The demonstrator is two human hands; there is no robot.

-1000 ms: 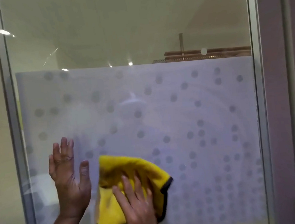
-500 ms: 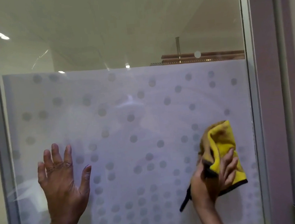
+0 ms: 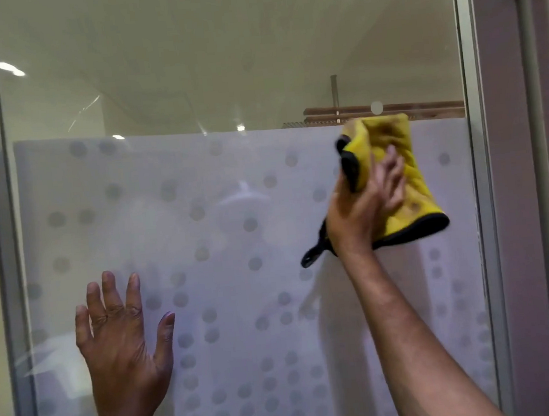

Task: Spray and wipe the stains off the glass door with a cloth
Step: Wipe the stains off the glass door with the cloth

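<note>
A yellow cloth (image 3: pixel 400 177) is held against the glass door (image 3: pixel 222 79), upper right of its frosted band (image 3: pixel 204 253), gripped by the right hand (image 3: pixel 363 210); the left hand (image 3: pixel 123 353) is spread flat on the glass, lower left; wiping is judged under way; stains cannot be made out.

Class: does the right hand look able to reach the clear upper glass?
Probably yes: the right hand holds the yellow black-edged cloth at the frosted band's top; nothing blocks the clear upper glass.
</note>
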